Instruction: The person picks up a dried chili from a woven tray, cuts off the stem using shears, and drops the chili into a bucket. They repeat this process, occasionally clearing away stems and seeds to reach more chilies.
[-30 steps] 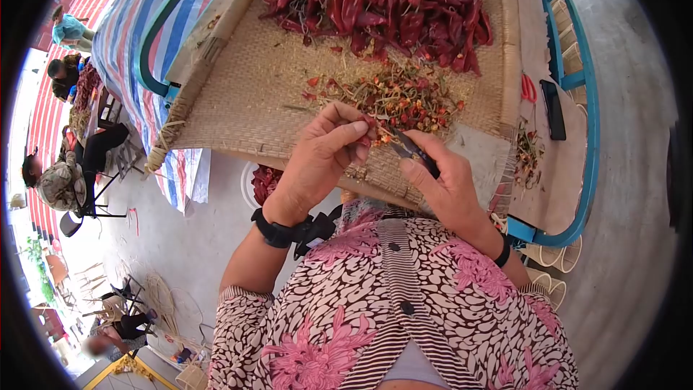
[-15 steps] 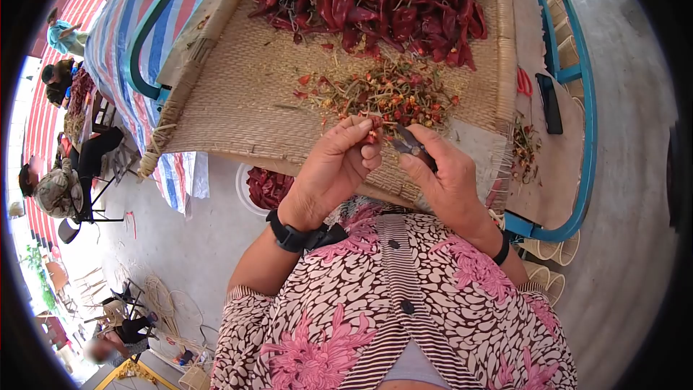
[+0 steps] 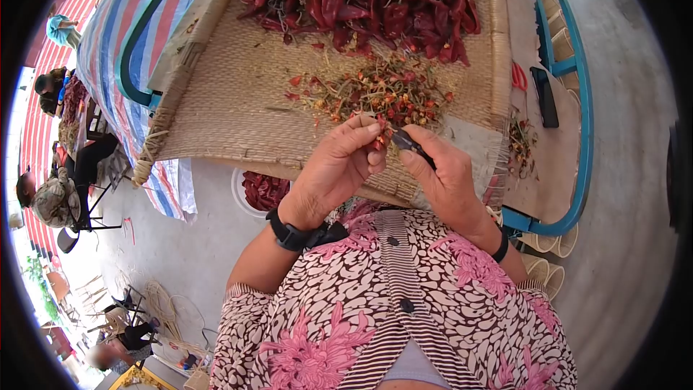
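Note:
My left hand [image 3: 336, 166] is closed, pinching a dried red chili pepper [image 3: 380, 141] between thumb and fingers; most of it is hidden by them. Facing it, my right hand [image 3: 449, 179] wraps round small black scissors [image 3: 410, 146], whose tip points at the chili. Both hands are over the near edge of a woven tray [image 3: 231, 112]. Just beyond them lies a loose heap of chili stems and red bits [image 3: 382, 90]. Farther back on the tray is a large pile of whole dark-red dried chilies [image 3: 361, 3].
Below the tray's left side stands a clear tub of red chilies [image 3: 263, 191]. Red-handled scissors [image 3: 519, 77], a black phone [image 3: 545, 97] and stem scraps [image 3: 521, 141] lie on a board at right, inside a teal metal frame [image 3: 586, 137]. Seated people [image 3: 58, 195] are at far left.
The view has shifted slightly, so the tray and piles appear a little farther left. The scissors' tip and the held chili stay close together; both hands keep their grip.

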A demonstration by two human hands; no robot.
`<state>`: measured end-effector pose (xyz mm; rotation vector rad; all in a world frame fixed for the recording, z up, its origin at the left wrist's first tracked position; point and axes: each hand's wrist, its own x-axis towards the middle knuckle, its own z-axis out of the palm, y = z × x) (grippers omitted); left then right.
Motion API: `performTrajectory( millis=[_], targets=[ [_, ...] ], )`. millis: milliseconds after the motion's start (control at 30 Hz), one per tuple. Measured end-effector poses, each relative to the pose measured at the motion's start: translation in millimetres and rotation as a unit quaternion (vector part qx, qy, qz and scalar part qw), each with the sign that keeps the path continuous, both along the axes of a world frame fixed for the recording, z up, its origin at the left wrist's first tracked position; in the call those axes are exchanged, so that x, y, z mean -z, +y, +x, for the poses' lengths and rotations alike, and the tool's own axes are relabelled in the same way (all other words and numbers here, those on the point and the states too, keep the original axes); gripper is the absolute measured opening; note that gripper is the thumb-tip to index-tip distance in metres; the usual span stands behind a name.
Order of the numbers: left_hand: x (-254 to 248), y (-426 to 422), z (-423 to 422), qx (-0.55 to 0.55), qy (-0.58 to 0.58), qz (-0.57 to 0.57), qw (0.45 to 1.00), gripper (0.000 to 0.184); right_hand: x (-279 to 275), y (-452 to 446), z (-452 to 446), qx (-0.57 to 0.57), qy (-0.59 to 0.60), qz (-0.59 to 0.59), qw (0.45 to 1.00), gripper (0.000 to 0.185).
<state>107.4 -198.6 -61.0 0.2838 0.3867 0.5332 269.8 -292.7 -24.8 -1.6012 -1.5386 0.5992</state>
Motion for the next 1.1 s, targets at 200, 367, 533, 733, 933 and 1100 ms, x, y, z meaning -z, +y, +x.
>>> performTrajectory(
  millis=[200, 367, 533, 733, 933, 1100],
  targets=[
    [-3.7, 0.8, 1.9, 0.011, -0.008, -0.011, 1.000, 0.007, -1.2, 0.1, -0.6, 0.015, -0.083, 0.021, 0.996, 0.032],
    [-4.9, -0.3, 5.8, -0.024, 0.061, 0.019, 0.998, 0.004, 8.1, 2.6, -0.3, 0.011, -0.081, 0.055, 0.995, 0.031],
    [-9.2, 3.7, 4.7, -0.035, 0.072, 0.050, 0.996, 0.001, 5.8, -2.4, -5.8, 0.013, 0.225, -0.105, 0.969, 0.029],
    [-0.2, 2.9, 2.5, 0.002, 0.066, 0.041, 0.997, 0.003, -4.9, -0.7, 7.1, 0.019, 0.595, -0.209, 0.776, 0.031],
    [23.6, -1.2, -3.2, -0.011, 0.079, -0.016, 0.997, 0.007, -13.7, 10.8, 12.1, 0.096, 0.509, -0.172, 0.838, 0.026],
    [6.5, -2.8, -1.2, 0.015, 0.125, 0.008, 0.992, 0.008, 0.8, 14.2, 1.0, 0.043, 0.250, -0.161, 0.954, 0.021]
  ],
)
